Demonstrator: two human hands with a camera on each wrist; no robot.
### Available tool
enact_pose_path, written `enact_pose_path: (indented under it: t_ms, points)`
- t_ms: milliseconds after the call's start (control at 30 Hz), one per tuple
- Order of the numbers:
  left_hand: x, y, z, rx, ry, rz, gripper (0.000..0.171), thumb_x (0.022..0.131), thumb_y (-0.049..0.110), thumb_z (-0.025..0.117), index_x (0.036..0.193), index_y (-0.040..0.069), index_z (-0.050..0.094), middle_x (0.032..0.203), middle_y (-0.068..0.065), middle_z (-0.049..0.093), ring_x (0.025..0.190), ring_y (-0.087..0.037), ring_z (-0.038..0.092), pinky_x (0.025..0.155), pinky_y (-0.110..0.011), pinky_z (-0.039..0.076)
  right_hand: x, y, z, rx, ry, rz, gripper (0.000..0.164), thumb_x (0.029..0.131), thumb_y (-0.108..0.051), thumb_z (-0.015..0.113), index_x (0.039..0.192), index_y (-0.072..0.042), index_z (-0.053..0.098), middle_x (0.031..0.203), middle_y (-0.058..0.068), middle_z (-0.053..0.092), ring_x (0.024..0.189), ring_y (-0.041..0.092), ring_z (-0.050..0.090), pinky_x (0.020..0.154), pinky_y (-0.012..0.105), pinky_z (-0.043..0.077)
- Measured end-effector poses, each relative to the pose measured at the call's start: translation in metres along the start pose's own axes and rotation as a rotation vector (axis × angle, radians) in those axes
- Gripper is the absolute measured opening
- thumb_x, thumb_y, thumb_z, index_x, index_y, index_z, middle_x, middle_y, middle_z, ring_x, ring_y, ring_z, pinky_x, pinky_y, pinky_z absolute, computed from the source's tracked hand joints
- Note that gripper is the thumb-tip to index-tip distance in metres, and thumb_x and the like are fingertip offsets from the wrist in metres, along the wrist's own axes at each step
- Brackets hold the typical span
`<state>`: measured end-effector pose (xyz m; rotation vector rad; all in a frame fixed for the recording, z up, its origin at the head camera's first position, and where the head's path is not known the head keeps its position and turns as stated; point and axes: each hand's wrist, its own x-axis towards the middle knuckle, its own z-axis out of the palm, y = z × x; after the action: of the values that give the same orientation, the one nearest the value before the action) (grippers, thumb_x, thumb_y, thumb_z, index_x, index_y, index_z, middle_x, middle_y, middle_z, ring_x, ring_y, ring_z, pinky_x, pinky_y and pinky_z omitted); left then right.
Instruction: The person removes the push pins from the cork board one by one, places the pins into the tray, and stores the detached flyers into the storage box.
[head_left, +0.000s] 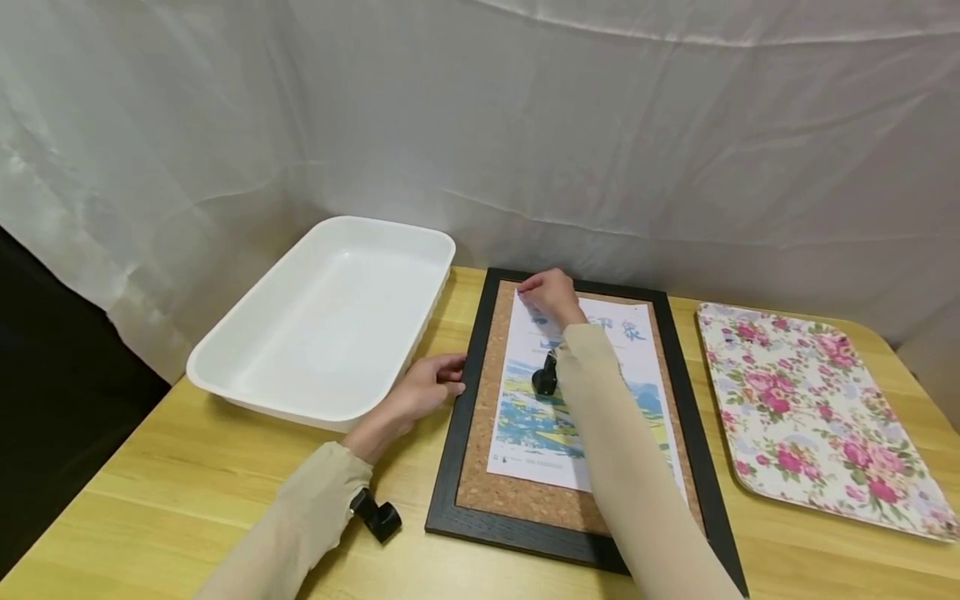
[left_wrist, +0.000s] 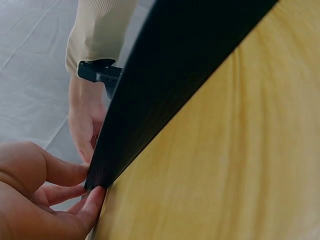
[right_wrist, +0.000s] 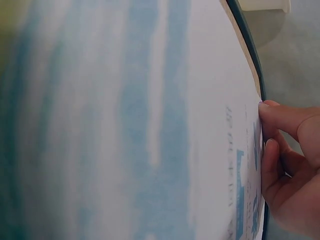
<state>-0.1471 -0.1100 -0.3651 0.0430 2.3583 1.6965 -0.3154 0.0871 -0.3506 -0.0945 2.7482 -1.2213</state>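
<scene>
A poster (head_left: 540, 425) with blue lettering and a blue, green and yellow landscape lies on a black-framed corkboard (head_left: 495, 492). My right hand (head_left: 553, 296) is at its top left corner, where thumb and fingertips pinch a small purple pushpin (right_wrist: 260, 104) against the paper, mostly hidden by the fingers. A tiny dark dot (head_left: 636, 308) marks the poster's top right corner. My left hand (head_left: 427, 387) grips the left edge of the board's frame (left_wrist: 130, 110), fingertips and thumb right at the black border. The right forearm covers part of the poster.
A deep white tray (head_left: 225, 387) stands to the left on the wooden table (head_left: 150, 475), close behind my left wrist. On the right lies a flower-patterned tray (head_left: 795, 433). A pale curtain (head_left: 600, 150) hangs behind. Each wrist carries a black camera mount (head_left: 377, 517).
</scene>
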Motion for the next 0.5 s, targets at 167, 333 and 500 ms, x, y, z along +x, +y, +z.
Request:
enact_pose_path:
  t_ms: [167,333,500]
  points:
    - [0.0007,0.0008,-0.0003,-0.001,0.000,0.001,0.049,0.086,-0.005,0.055,0.133,0.003,0.044,0.122,-0.010,0.052,0.102,-0.022,0.050,0.081,-0.033,0.044,-0.0004,-0.0011,-0.0013,0.037,0.003,0.025,0.014,0.085,-0.013,0.063,0.095,-0.006,0.070,0.098,0.008,0.063,0.089,0.021,0.053,0.083,0.036,0.040]
    - [0.0022,0.0001,0.0002,-0.004,0.002,-0.010,0.049,0.086,-0.005,0.056,0.133,0.003,0.044,0.123,-0.010,0.052,0.103,-0.022,0.050,0.080,-0.032,0.044,-0.0017,-0.0016,-0.0014,0.042,0.013,0.026,0.014,0.084,-0.013,0.065,0.095,-0.005,0.071,0.098,0.008,0.063,0.088,0.020,0.053,0.082,0.035,0.040]
    - [0.0023,0.0012,-0.0013,0.005,0.010,-0.007,0.049,0.086,-0.004,0.055,0.134,0.003,0.044,0.123,-0.010,0.052,0.103,-0.022,0.050,0.080,-0.032,0.044,-0.0004,-0.0034,0.0003,0.046,0.017,0.028,0.013,0.083,-0.013,0.067,0.092,-0.005,0.070,0.095,0.007,0.063,0.085,0.020,0.053,0.080,0.034,0.041]
